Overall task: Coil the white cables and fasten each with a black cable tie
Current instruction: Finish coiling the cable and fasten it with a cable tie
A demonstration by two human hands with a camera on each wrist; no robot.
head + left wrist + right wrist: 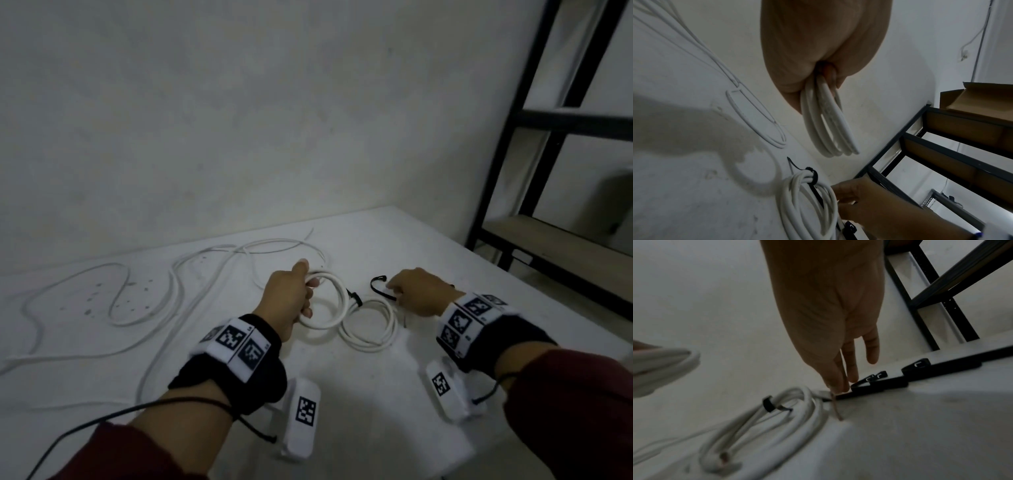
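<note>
My left hand [308,291] grips a coil of white cable [337,291], lifted just off the white table [376,404]; in the left wrist view the coil's loops [828,123] hang from my curled fingers. Beside it lies a second coil [371,329], bound with a black cable tie [812,176]. My right hand [397,294] reaches down beyond that coil, and its fingertips [838,388] pinch the end of a loose black cable tie [378,287]. More black ties [881,382] lie side by side on the table under that hand.
Several loose white cables [171,291] sprawl over the left and far part of the table, up to the wall. A black metal shelf rack [548,137] stands to the right of the table, with a cardboard box [978,97] on it.
</note>
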